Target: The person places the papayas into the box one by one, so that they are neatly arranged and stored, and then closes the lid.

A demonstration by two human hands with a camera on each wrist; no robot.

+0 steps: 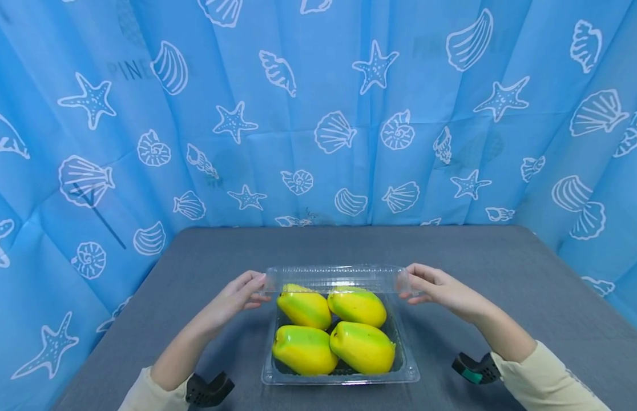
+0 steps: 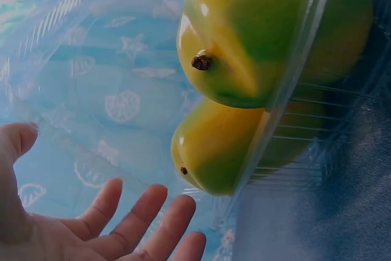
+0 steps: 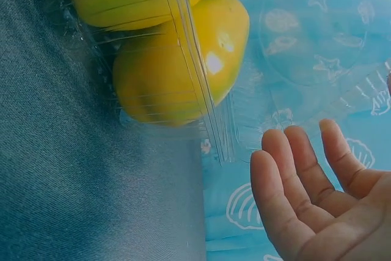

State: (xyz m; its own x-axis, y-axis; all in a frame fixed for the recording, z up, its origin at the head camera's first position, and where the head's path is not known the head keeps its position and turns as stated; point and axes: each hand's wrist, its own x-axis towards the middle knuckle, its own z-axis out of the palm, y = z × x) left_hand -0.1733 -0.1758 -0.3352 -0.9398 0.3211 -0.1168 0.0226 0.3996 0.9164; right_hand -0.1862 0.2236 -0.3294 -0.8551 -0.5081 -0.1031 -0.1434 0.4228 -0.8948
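A clear plastic clamshell box (image 1: 344, 379) stands on the table with several yellow-green mangoes (image 1: 305, 349) in its base. Its transparent lid (image 1: 339, 278) is raised and tilted at the far side. At the lid's left end is my left hand (image 1: 238, 294), its fingertips against or close to the plastic; the left wrist view shows thumb and fingers spread apart. My right hand (image 1: 442, 288) is at the lid's right end, its fingers extended and partly seen through the plastic. The wrist views do not settle exactly where each hand touches the lid.
A dark grey cloth (image 1: 236, 248) covers the table. Behind and beside it hangs a blue curtain (image 1: 308, 171) with white shells and starfish. Black devices (image 1: 210, 390) are worn at both wrists, below pale sleeves.
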